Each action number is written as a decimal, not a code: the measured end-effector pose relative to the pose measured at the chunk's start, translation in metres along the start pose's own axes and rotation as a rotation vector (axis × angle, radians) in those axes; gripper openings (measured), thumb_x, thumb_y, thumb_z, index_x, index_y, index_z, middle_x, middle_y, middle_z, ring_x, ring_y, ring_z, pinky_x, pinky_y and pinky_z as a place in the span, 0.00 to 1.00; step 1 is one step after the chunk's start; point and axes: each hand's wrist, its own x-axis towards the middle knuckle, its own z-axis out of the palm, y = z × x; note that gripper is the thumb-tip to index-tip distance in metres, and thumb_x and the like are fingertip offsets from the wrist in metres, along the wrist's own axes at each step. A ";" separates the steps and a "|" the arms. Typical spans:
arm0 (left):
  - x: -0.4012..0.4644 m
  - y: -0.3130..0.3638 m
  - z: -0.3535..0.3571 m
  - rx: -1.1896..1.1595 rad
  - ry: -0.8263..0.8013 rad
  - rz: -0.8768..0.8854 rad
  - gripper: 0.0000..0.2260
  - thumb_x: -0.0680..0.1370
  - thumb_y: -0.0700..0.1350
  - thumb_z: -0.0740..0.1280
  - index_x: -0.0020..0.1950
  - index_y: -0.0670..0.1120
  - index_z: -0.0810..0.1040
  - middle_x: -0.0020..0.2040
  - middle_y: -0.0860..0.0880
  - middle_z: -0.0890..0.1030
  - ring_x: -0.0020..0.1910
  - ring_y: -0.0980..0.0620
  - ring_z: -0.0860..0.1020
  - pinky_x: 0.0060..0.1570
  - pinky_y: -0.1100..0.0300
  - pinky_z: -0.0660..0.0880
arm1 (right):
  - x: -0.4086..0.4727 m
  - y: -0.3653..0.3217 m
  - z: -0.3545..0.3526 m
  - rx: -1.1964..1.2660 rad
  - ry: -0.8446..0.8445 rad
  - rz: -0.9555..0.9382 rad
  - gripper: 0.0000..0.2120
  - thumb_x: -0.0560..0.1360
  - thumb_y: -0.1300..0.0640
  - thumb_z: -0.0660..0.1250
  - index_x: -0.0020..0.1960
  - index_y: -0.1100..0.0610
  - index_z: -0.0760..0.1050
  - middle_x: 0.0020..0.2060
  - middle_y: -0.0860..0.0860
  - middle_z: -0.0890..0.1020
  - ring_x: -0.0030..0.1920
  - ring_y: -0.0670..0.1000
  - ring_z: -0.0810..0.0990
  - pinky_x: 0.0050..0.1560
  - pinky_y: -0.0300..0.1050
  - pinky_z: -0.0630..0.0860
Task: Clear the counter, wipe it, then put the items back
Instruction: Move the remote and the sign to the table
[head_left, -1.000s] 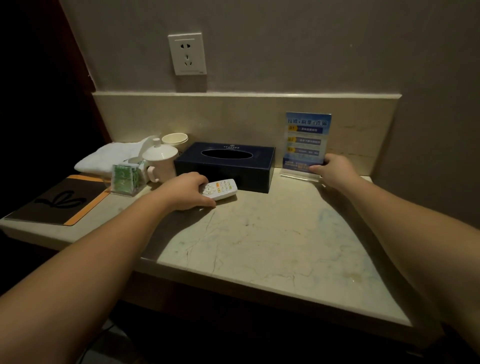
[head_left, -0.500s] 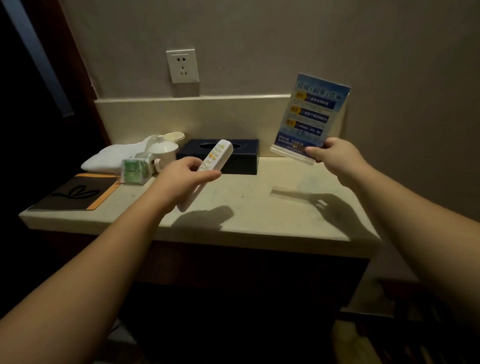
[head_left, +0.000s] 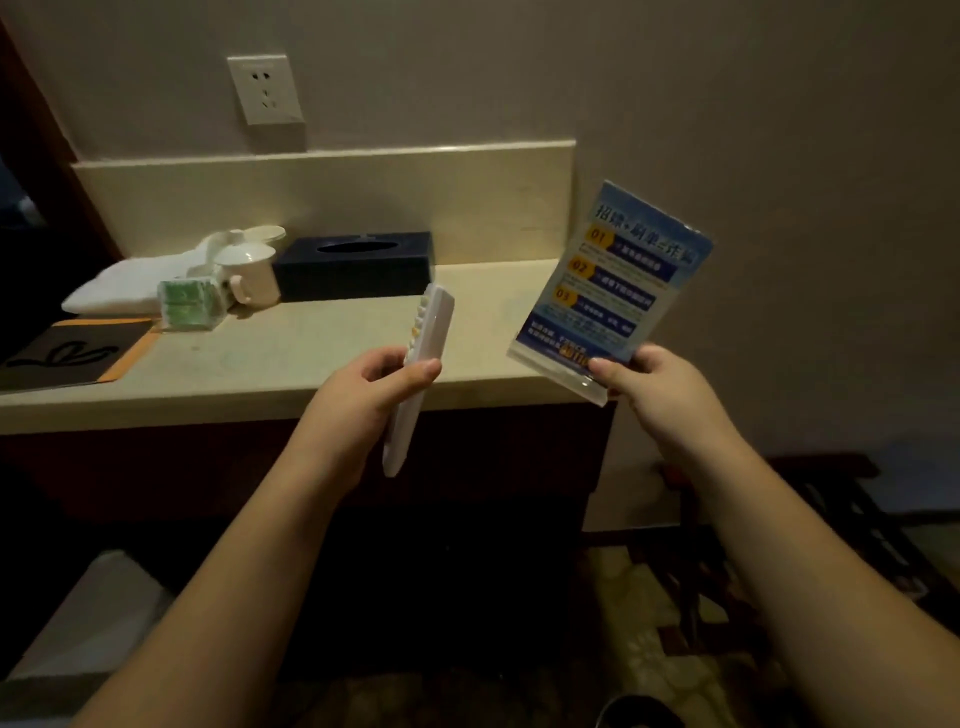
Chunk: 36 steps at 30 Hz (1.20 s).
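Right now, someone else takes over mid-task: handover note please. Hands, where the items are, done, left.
Left hand: grips the white remote, held off the counter.
Right hand: pinches the base of the blue sign stand, also lifted clear.
On the counter: dark tissue box, lidded white cup, green packets in a clear holder, folded white towel, black and orange folder.
Done: remote and sign picked up.
Left: set those two down elsewhere, remove the other five items, wipe, put everything back.
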 end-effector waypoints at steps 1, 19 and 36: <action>-0.004 -0.006 0.008 -0.010 -0.019 -0.009 0.13 0.73 0.56 0.69 0.55 0.56 0.74 0.54 0.53 0.78 0.55 0.51 0.77 0.50 0.54 0.75 | -0.009 0.011 -0.006 -0.025 0.007 0.024 0.08 0.75 0.50 0.70 0.54 0.47 0.79 0.45 0.43 0.83 0.44 0.43 0.80 0.41 0.40 0.71; -0.036 -0.035 0.281 0.085 -0.430 -0.074 0.09 0.73 0.54 0.72 0.52 0.58 0.79 0.51 0.54 0.81 0.52 0.53 0.79 0.52 0.55 0.74 | -0.176 0.164 -0.216 -0.110 0.365 0.374 0.09 0.76 0.50 0.69 0.56 0.44 0.76 0.49 0.40 0.80 0.51 0.43 0.77 0.49 0.41 0.71; -0.131 -0.008 0.586 0.384 -0.838 0.052 0.25 0.72 0.58 0.72 0.68 0.58 0.72 0.59 0.53 0.79 0.52 0.51 0.81 0.50 0.51 0.80 | -0.334 0.265 -0.462 -0.129 0.556 0.619 0.10 0.77 0.50 0.67 0.58 0.48 0.76 0.50 0.42 0.80 0.50 0.44 0.78 0.43 0.40 0.71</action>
